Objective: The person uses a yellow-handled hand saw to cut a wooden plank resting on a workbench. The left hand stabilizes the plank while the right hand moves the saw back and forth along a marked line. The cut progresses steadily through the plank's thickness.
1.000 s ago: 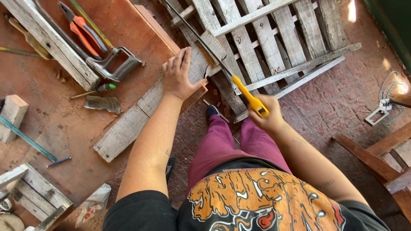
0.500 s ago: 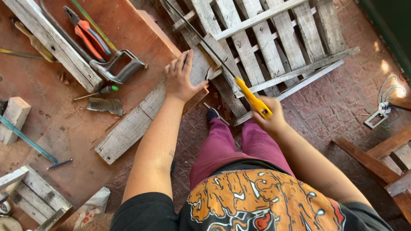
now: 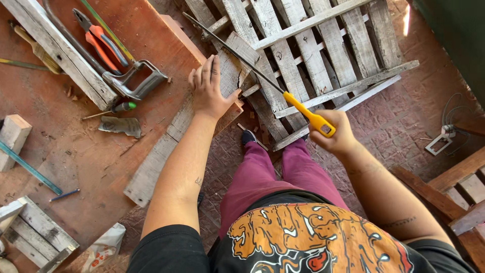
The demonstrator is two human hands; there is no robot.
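Already scored where the thin blade crosses it, the weathered grey plank (image 3: 174, 136) lies slantwise over the edge of the reddish surface (image 3: 76, 156), its sawn end still joined and overhanging a slatted pallet (image 3: 323, 45); the cut looks barely begun. Flat on the plank, the left hand (image 3: 208, 91) presses with fingers spread, holding nothing, while the right hand (image 3: 337, 137) is closed round the yellow handle of the handsaw (image 3: 283, 93). Red-handled pliers (image 3: 98, 43) lie well apart.
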